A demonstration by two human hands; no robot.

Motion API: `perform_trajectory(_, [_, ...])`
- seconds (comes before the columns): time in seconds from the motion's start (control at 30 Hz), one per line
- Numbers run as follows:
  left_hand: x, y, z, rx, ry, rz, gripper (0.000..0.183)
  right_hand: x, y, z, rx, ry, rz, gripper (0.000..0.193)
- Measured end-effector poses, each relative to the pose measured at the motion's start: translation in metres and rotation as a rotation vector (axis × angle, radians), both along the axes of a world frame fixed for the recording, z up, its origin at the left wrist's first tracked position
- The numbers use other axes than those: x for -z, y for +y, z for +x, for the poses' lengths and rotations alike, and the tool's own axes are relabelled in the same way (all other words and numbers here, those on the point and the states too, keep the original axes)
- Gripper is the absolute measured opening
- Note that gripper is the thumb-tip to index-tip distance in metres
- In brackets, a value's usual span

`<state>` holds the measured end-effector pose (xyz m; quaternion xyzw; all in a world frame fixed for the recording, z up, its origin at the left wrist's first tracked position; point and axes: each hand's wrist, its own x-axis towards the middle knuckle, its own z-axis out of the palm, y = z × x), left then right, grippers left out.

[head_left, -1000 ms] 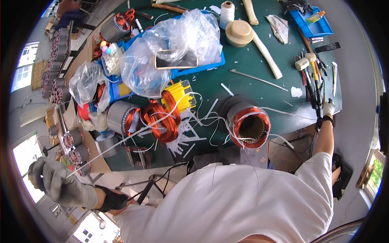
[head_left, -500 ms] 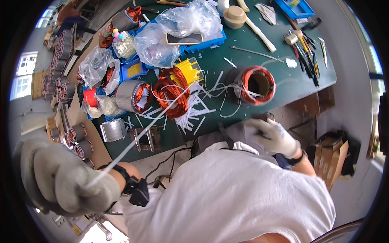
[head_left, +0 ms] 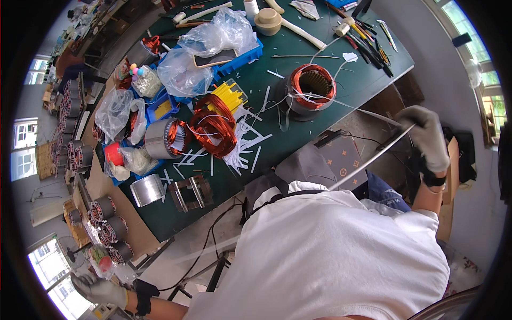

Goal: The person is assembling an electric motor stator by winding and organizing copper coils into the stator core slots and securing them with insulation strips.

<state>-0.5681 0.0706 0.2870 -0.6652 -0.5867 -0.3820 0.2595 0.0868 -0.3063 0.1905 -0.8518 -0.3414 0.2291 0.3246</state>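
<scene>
Beside a wound motor stator (head_left: 311, 93) with orange-red copper coils, standing upright on the table, white cord (head_left: 368, 113) runs out to the right. My right hand (head_left: 426, 136), in a pale glove, is closed on this cord, well off the table edge. From that hand a taut white length slants down-left to my shirt, where it is lost against the white cloth. My left hand (head_left: 101, 289), also gloved, is far out at the lower left with fingers curled. A faint blurred streak of cord leads toward it; the fingertips are partly hidden.
Left of the stator lie loose copper coils (head_left: 213, 130), white paper strips (head_left: 242, 144), yellow pieces (head_left: 226, 98) and another stator (head_left: 165, 138). Blue trays (head_left: 253, 56) and plastic bags stand behind. Hand tools (head_left: 368, 48) lie at the far right. More stators (head_left: 112, 229) sit at left.
My right hand has moved right and outward and now grips the cord. My left hand has swung lower and farther away. The view has shifted, and the cord no longer crosses the coils.
</scene>
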Motion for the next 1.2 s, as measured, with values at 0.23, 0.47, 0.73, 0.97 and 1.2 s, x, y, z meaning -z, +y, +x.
perform_trajectory(0.23, [0.019, -0.003, 0.004, -0.038, -0.476, 0.099, 0.037, 0.016, -0.222, 0.148, 0.711, 0.346, 0.717, 0.029])
perform_trajectory(0.47, [0.057, -0.004, 0.093, 0.250, -0.465, 0.060, 0.036, -0.017, -0.466, 0.248, 0.886, -0.295, 0.338, 0.029])
perform_trajectory(0.73, [0.095, 0.005, 0.190, 0.394, -0.480, -0.021, 0.034, -0.099, -0.467, 0.341, 0.971, -0.528, -0.352, 0.039])
perform_trajectory(0.97, [0.111, -0.001, 0.247, 0.380, -0.499, -0.019, 0.033, -0.126, -0.454, 0.517, 0.936, -0.737, -0.832, 0.049])
perform_trajectory(1.2, [0.118, -0.011, 0.262, 0.346, -0.528, 0.056, 0.032, 0.079, -0.508, 0.530, 0.905, -0.498, -1.480, 0.049])
